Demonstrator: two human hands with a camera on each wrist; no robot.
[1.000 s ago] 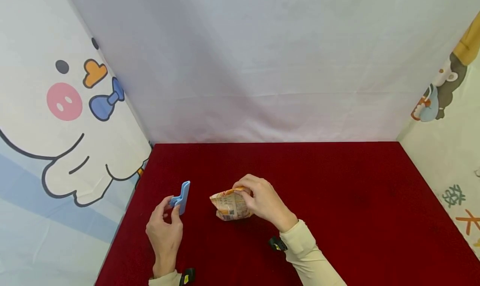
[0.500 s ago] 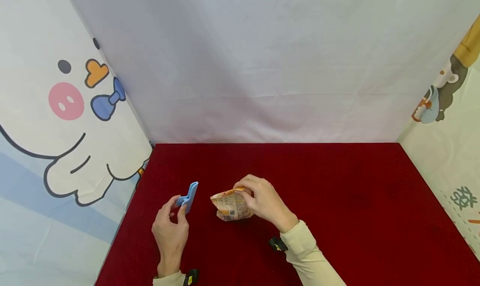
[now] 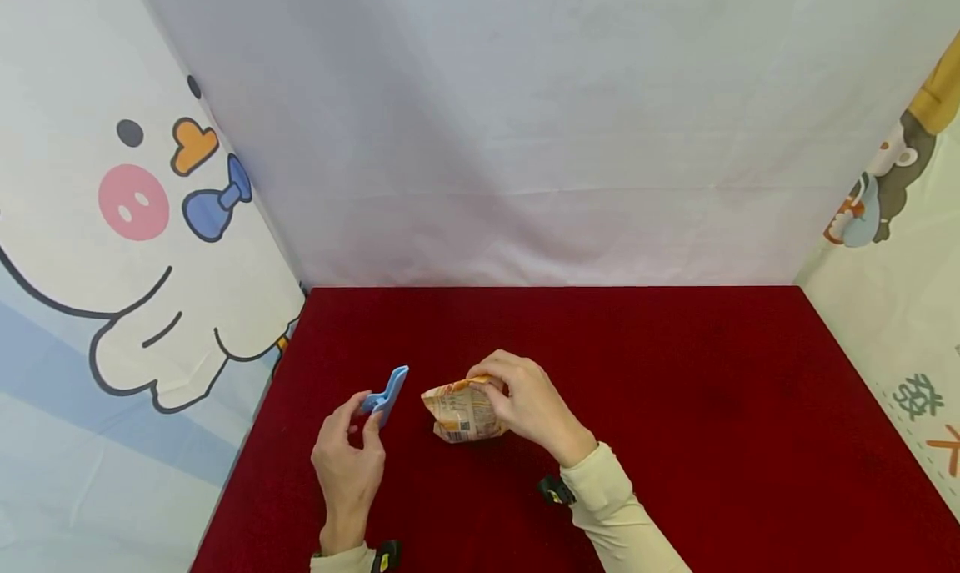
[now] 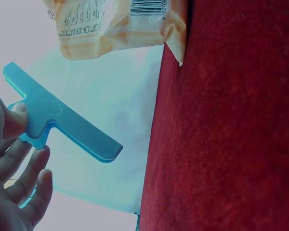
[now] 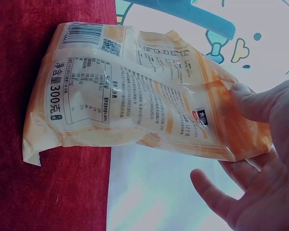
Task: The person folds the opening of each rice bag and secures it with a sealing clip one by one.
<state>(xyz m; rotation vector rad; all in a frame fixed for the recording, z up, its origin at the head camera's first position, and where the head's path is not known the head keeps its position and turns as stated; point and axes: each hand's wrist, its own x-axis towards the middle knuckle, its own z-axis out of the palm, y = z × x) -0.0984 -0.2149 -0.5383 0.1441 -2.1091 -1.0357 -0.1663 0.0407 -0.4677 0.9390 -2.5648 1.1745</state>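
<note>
A blue bag clip (image 3: 387,396) is pinched by its handles between the thumb and fingers of my left hand (image 3: 350,464). In the left wrist view the clip's long bar (image 4: 82,122) slants down to the right, below the bag. Just right of the clip, an orange and cream food bag (image 3: 463,413) stands on the red cloth. My right hand (image 3: 528,406) pinches the bag's top edge, thumb on the near side. Printed text and a barcode cover the bag (image 5: 130,91) in the right wrist view, where its upper end is gathered in the fingers.
Red cloth (image 3: 675,406) covers the table around both hands. A pale curtain (image 3: 540,139) hangs along the back edge, and printed cartoon panels stand left (image 3: 97,306) and right (image 3: 900,306). Dark wrist cameras sit at both cuffs.
My left hand has moved to the right with the bag clip, bringing it nearer the bag, and the clip leans more to the right. The right hand and bag have stayed in place.
</note>
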